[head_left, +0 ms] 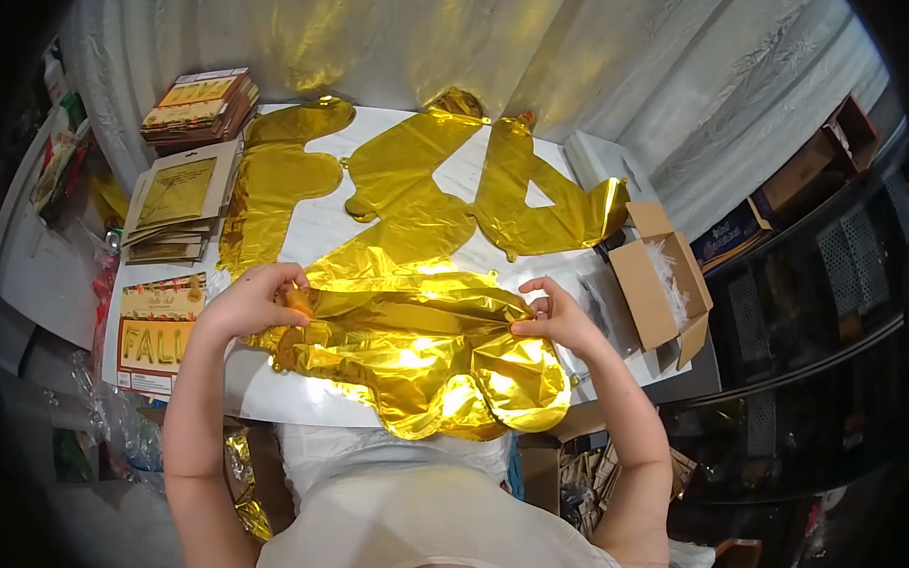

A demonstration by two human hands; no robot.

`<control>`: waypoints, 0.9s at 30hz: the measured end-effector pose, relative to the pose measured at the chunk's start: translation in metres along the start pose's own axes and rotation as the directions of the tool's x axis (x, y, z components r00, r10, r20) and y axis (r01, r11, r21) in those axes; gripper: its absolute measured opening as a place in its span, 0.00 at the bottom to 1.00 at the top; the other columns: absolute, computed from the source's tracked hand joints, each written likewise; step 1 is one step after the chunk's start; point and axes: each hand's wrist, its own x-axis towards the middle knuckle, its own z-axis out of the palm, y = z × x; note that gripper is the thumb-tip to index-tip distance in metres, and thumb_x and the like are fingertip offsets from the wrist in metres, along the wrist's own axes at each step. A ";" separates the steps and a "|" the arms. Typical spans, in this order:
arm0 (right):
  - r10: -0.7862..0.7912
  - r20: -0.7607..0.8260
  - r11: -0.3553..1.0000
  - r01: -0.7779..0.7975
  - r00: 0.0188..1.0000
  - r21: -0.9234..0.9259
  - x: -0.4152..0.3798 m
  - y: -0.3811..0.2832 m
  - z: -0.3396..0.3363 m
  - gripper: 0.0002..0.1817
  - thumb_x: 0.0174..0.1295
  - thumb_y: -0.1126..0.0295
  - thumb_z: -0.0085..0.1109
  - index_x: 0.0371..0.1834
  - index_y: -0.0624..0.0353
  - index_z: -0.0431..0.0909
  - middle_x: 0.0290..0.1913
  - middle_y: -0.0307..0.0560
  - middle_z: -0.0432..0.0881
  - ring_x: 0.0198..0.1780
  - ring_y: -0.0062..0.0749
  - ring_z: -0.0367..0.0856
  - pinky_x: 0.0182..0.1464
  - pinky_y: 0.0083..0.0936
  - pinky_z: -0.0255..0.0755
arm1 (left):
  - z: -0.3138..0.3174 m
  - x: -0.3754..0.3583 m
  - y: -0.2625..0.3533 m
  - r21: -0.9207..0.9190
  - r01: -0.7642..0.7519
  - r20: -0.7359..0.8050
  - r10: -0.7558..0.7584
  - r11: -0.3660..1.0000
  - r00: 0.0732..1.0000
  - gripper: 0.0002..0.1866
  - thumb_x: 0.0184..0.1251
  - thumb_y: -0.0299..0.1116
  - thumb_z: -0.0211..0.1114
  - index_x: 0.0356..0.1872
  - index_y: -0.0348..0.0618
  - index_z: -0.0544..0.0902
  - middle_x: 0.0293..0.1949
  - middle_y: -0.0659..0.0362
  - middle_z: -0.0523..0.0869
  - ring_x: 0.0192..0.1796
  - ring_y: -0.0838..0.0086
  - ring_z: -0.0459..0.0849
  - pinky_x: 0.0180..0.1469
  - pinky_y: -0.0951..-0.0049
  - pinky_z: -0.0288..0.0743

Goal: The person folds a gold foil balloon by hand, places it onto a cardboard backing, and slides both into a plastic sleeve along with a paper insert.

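A shiny gold foil balloon [412, 363], flat and creased, stretches between my hands at the table's front edge. My left hand [259, 302] pinches its left part between thumb and fingers. My right hand [558, 318] grips the upper right edge the same way, with the index finger raised. The lower part of this foil droops in rounded lobes over the table edge. Behind it lie more flat gold foil balloons: an F-like one [268, 182] on the left, a long bent one [408, 187] in the middle, and an A-shaped one [537, 202] on the right.
Packages are stacked at the table's back left [200, 105], with card sleeves [177, 194] and a FALL package [147, 338] nearer me. On the right stands an open cardboard box [644, 291] holding clear-white items. A pale curtain [383, 41] hangs behind the white table [307, 219].
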 end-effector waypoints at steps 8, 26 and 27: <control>-0.217 -0.247 0.950 0.146 0.945 -0.276 0.011 0.013 0.011 0.43 0.51 0.67 0.89 0.70 0.54 0.73 0.37 0.36 0.79 0.29 0.17 0.74 0.34 0.23 0.71 | 0.002 0.005 0.019 0.183 0.122 -0.170 -0.091 0.976 0.981 0.24 0.43 0.29 0.90 0.39 0.40 0.82 0.29 0.59 0.83 0.32 0.69 0.80 0.38 0.66 0.74; -0.599 0.136 0.474 0.486 0.789 -0.734 -0.023 0.002 0.040 0.29 0.67 0.60 0.76 0.72 0.49 0.83 0.77 0.48 0.78 0.80 0.55 0.70 0.83 0.58 0.56 | 0.004 -0.029 0.000 0.017 0.173 -0.354 -0.156 0.985 0.922 0.24 0.43 0.18 0.85 0.41 0.37 0.80 0.37 0.60 0.82 0.35 0.74 0.81 0.40 0.71 0.79; -0.570 0.146 0.495 0.480 0.808 -0.724 -0.024 0.002 0.044 0.29 0.68 0.61 0.76 0.72 0.49 0.83 0.78 0.48 0.77 0.82 0.55 0.69 0.85 0.60 0.53 | 0.004 -0.030 0.000 0.000 0.164 -0.362 -0.153 0.986 0.920 0.24 0.43 0.18 0.85 0.41 0.37 0.80 0.37 0.60 0.82 0.35 0.75 0.81 0.40 0.71 0.79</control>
